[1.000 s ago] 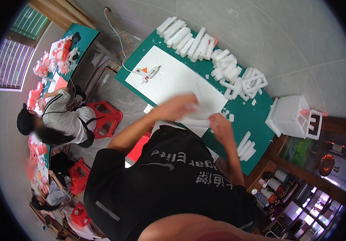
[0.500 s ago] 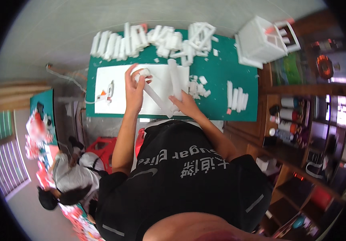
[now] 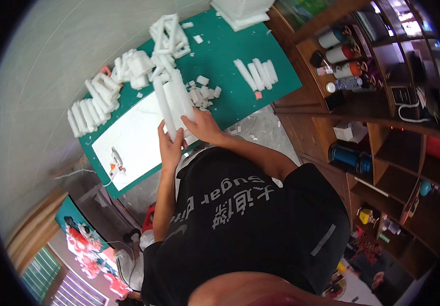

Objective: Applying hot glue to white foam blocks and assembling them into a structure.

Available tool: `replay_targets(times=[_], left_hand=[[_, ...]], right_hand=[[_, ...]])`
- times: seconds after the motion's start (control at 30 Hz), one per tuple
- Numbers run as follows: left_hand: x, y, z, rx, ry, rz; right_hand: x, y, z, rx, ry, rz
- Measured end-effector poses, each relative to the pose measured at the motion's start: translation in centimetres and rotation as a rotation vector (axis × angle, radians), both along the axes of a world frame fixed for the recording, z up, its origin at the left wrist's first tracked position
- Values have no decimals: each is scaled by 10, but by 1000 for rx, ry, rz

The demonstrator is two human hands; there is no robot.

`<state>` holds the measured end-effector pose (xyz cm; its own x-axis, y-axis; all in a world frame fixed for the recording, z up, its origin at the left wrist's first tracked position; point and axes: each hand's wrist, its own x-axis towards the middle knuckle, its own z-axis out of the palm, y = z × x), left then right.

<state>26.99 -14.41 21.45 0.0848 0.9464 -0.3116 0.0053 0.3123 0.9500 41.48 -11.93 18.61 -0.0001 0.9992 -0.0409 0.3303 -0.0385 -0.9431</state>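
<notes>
Two long white foam strips (image 3: 162, 104) stretch away from me side by side, and a shorter piece seems to join them at the near end. My left hand (image 3: 170, 148) is closed round the near end of the left strip. My right hand (image 3: 205, 126) grips the near end of the right strip, its thumb on top. Beneath them lies a white board (image 3: 133, 135) on the green tabletop (image 3: 225, 46). A glue gun (image 3: 116, 159), white with an orange part, rests at the board's left end. Small foam blocks (image 3: 203, 94) are heaped right of the strips.
Along the far edge lie stacked foam strips (image 3: 90, 112) and foam frames (image 3: 170, 35). Several loose strips (image 3: 255, 75) are at the right, and a white foam box (image 3: 243, 13) stands at the far corner. A wooden shelf (image 3: 311, 120) flanks the table; another person (image 3: 133, 262) is at lower left.
The view has turned, so the table slants up to the right. My left hand has gone from the far end of one strip to its near end. The strips now point away, nearly parallel.
</notes>
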Motion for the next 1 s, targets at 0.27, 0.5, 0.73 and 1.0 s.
replay_targets(times=[0.27,0.5,0.73,1.0], left_hand=[[30,-4,4,57,8,-5],[56,-2,20,134,35,6],[64,3,17,173,109,32],[4,50,23,204,175,-65]], right_hand=[[37,-6,0,33,-68,-55],[60,-10,21,5,-23,-101],[83,-19,10,267,-220,-242],[226,-5,60,53,-269,-404]])
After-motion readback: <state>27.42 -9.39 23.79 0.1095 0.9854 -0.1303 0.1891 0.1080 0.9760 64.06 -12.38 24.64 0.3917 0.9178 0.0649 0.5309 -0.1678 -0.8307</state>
